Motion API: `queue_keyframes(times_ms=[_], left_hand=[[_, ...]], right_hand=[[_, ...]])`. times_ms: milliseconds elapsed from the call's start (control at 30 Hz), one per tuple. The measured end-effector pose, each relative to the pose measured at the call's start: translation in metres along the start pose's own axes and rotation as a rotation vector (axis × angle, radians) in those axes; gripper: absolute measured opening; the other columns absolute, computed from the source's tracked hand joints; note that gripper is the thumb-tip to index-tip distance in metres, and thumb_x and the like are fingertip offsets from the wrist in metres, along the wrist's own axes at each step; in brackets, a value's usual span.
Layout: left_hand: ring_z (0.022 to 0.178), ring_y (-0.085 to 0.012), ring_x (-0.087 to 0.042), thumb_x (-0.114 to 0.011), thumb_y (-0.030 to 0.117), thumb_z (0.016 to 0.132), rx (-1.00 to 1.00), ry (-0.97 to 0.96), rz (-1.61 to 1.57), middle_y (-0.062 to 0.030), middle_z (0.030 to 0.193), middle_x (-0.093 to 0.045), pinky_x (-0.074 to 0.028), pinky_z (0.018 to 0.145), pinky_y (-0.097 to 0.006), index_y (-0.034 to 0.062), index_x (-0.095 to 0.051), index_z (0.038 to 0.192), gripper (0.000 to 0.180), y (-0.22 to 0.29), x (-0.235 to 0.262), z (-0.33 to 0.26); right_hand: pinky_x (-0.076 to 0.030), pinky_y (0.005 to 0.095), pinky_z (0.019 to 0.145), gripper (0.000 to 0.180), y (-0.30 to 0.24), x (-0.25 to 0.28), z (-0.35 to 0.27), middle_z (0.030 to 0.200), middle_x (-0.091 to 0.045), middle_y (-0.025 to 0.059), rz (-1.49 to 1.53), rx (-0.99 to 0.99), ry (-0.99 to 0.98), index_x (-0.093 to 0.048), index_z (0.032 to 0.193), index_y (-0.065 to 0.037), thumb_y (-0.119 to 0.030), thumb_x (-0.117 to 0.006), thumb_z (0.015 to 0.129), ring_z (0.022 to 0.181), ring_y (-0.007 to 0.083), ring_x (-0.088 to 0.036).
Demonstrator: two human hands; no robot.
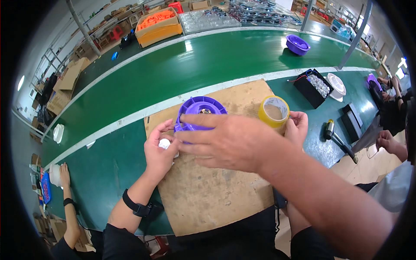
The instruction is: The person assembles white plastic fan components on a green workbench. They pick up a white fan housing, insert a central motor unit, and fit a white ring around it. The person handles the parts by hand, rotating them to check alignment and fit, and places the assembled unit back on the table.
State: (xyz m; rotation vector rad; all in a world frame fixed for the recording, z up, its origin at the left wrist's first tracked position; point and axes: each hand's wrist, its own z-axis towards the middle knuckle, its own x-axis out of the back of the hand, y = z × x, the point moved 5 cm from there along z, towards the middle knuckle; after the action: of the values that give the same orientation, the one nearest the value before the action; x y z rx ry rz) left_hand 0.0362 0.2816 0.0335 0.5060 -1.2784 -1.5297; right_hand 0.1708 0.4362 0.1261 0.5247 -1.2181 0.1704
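Note:
My left hand (159, 154) is closed around a small white piece (164, 143) beside a purple round plastic part (187, 108). The purple part has a ribbed rim and a raised ring with something metallic in its centre. My right hand (297, 126) pinches the right edge of a roll of yellow tape (262, 113). Another person's arm crosses in front of my right forearm from the right. That person's hand (234, 141) reaches over the purple part, fingers extended, nearly at my left fingertips, and hides some of the part.
Under the parts lies a brown board (216, 195) on the green table. A black box of small silvery pieces (318, 86), a white round part (336, 84) and a hammer-like tool (330, 130) are at right. Beyond runs a green conveyor (208, 52) carrying a purple bowl-shaped part (298, 44).

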Motion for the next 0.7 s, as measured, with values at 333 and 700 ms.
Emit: queue_keyframes(times_ms=[333, 700], left_hand=[[0.084, -0.0084, -0.061, -0.074, -0.003, 0.080, 0.223, -0.185, -0.084, -0.0084, 0.116, -0.061, -0.051, 0.072, -0.023, 0.0010, -0.050, 0.137, 0.063, -0.009, -0.014, -0.024], [0.071, -0.0049, -0.049, -0.048, -0.012, 0.076, 0.234, -0.014, -0.222, -0.0061, 0.113, -0.051, -0.043, 0.063, -0.019, 0.0009, -0.046, 0.135, 0.060, -0.013, 0.001, -0.025]], right_hand=[[-0.031, 0.0465, 0.113, 0.093, -0.015, -0.038, 0.031, 0.146, -0.041, 0.0129, -0.125, -0.080, -0.228, -0.034, 0.148, -0.011, -0.039, -0.082, 0.074, 0.139, 0.0304, -0.035], [-0.035, 0.0463, 0.109, 0.077, -0.022, -0.060, 0.045, 0.142, -0.044, 0.0137, -0.297, -0.141, -0.110, -0.037, 0.142, -0.014, -0.031, -0.075, 0.077, 0.133, 0.0290, -0.042]])
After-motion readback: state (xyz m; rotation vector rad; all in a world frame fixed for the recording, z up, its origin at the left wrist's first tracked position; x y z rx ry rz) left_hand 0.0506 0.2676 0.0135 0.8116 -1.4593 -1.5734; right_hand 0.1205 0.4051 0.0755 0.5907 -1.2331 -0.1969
